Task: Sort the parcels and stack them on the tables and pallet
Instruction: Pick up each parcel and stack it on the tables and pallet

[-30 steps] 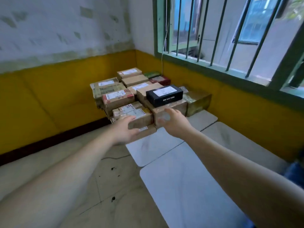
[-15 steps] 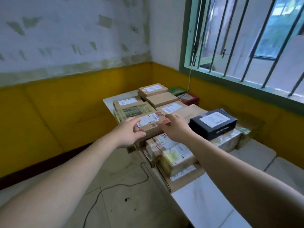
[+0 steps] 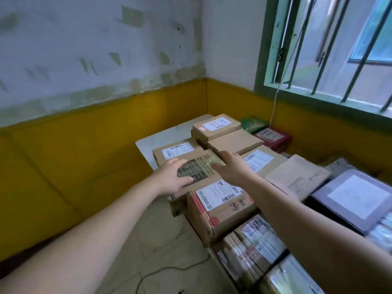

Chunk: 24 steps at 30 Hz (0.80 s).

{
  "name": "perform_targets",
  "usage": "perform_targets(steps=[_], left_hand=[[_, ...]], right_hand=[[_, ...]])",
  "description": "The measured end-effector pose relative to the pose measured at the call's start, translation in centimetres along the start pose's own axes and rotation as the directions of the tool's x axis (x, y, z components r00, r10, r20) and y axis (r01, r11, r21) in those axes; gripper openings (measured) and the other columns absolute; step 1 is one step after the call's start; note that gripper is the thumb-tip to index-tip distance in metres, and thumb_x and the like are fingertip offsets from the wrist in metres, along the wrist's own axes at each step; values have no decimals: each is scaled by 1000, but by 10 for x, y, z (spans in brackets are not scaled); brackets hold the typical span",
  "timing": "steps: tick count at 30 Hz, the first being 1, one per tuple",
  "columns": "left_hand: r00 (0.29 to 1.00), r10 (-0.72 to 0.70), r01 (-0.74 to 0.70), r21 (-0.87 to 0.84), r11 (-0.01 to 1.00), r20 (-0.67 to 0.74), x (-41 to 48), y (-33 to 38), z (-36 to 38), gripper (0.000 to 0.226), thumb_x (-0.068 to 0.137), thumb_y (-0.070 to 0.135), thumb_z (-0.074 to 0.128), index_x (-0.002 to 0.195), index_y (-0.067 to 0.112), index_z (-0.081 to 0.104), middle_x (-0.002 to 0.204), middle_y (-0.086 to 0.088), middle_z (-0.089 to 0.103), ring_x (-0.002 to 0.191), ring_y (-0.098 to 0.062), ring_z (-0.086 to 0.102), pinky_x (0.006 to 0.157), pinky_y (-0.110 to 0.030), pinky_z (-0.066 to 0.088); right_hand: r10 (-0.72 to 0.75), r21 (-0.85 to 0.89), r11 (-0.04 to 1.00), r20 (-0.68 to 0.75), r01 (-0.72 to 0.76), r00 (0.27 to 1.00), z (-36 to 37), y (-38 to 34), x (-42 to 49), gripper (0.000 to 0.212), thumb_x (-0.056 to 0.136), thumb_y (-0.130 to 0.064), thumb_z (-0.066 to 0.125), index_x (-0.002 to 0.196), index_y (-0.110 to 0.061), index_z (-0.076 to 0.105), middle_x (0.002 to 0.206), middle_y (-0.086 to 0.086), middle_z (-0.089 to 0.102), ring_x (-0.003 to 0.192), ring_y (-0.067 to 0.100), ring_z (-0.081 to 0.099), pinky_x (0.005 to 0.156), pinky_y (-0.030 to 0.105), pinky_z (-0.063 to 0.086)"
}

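Observation:
Several cardboard parcels are packed together on a white table (image 3: 157, 142) in the room's corner. My left hand (image 3: 172, 179) and my right hand (image 3: 231, 167) clasp a flat parcel with a dark grid print (image 3: 199, 169) from its left and right sides. It lies on top of other boxes. Behind it sits a brown parcel with a white label (image 3: 176, 150). In front is a taped box with a barcode label (image 3: 220, 198). A black box (image 3: 352, 198) lies at the right.
Further back are a labelled box (image 3: 216, 126), a plain brown box (image 3: 233, 143), a green packet (image 3: 253, 124) and a red box (image 3: 273, 135). A cable (image 3: 169, 270) runs over the floor on the left. Yellow walls and a barred window (image 3: 331, 60) enclose the corner.
I have come closer to the pile. My hands have left the red-edged labelled box and moved back onto the grid-print parcel behind it.

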State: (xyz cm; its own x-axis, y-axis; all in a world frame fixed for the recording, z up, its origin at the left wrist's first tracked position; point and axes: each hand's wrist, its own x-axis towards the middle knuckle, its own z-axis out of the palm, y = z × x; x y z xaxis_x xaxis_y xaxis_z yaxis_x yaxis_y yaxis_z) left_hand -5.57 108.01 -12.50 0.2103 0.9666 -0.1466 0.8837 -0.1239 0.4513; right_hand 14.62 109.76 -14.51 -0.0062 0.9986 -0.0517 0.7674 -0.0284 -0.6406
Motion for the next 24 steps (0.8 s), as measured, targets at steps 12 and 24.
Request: perform_targets(steps=[12, 24], left_hand=[[988, 73, -88, 109, 990, 137, 179, -43, -29, 68, 89, 48, 57, 147, 27, 29, 156, 1, 24, 139, -21, 29, 111, -37, 27], [846, 427, -449, -6, 894, 319, 320, -86, -71, 65, 90, 40, 59, 147, 26, 30, 154, 1, 27, 135, -22, 36, 111, -38, 32]], right_hand=[[182, -36, 982, -62, -185, 981, 14, -7, 142, 62, 97, -46, 54, 151, -21, 34, 145, 11, 46, 125, 27, 50, 101, 39, 45], [484, 33, 872, -203, -488, 851, 50, -45, 242, 64, 97, -45, 55, 150, -17, 34, 148, 13, 45, 128, 29, 50, 102, 38, 44]])
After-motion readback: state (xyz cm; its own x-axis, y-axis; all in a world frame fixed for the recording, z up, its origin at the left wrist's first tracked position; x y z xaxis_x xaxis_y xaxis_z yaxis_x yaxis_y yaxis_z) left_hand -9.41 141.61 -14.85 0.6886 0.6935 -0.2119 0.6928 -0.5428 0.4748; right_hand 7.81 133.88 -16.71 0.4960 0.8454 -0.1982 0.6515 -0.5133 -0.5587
